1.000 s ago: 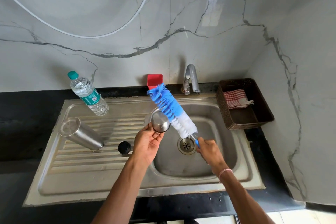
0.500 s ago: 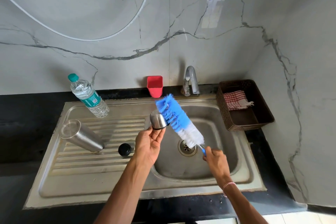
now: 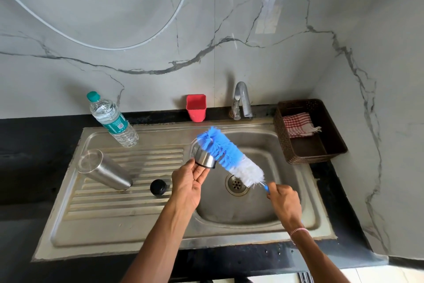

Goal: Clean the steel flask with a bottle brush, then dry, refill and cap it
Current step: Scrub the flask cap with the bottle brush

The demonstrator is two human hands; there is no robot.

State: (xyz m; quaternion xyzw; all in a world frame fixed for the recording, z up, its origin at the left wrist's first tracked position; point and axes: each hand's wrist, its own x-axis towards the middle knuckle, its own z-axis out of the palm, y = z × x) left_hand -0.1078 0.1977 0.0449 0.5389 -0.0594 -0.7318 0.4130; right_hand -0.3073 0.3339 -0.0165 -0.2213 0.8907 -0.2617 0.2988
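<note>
**Brush head brought against steel cup over the sink basin**

Moved since the earlier frames: the bottle brush (image 3: 229, 156) has been lowered and carried rightward. Its blue bristles are now laid against the far end of the steel cup (image 3: 205, 160), which has been tipped further onto its side.

- Left hand (image 3: 189, 185): turned palm up; the steel cup is pinched at its near rim between thumb and fingertips and held above the left edge of the sink (image 3: 252, 216) basin
- Right hand (image 3: 284, 202): fingers are curled round the brush's blue handle; the white bristles are nearest the hand, above the drain (image 3: 236, 184)
- Steel flask (image 3: 103, 170): laid on its side on the ribbed drainboard, narrower end toward the black stopper (image 3: 158, 187) just beside it
- Water bottle (image 3: 112, 119): stood at the back left of the drainboard, green cap on
- Red cup (image 3: 196, 108): set at the wall, left of the tap (image 3: 241, 101)
- Brown basket (image 3: 332, 152): placed right of the sink, with a red-checked cloth (image 3: 297, 124) lying inside
</note>
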